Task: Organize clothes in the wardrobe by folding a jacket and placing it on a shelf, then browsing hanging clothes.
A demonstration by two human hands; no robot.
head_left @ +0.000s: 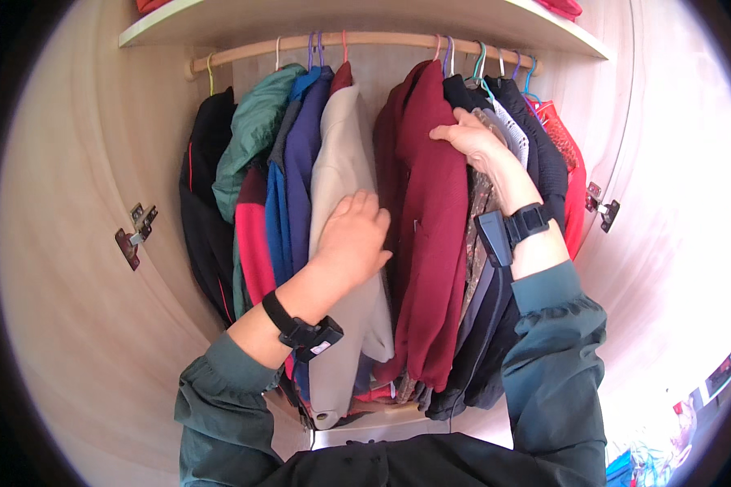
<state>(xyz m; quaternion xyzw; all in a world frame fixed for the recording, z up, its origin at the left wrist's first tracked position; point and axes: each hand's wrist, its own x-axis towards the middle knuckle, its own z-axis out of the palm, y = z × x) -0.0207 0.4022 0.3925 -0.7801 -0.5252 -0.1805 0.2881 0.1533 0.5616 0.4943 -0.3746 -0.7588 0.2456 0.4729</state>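
My left hand (pixel 352 238) lies on the front of a beige jacket (pixel 333 316), its fingers stretched upward over the cloth and its thumb out to the right. Just right of it hangs a maroon jacket (pixel 432 219), with a gap between the two. High on the maroon jacket's right side, my right hand (pixel 477 140) has its thumb on the cloth and its other fingers bent into the fold behind, partly hidden. A grey-brown patterned garment (pixel 481 195) hangs under my right wrist. Both wrists carry black straps with small devices.
A wooden rod (pixel 382 38) holds several hangers below a pale shelf (pixel 365 18). Green (pixel 256 122), blue-purple (pixel 302 154) and black clothes (pixel 207 195) hang at left; dark and red ones (pixel 573 162) at right. Metal hinges (pixel 136 235) stick out on both sides.
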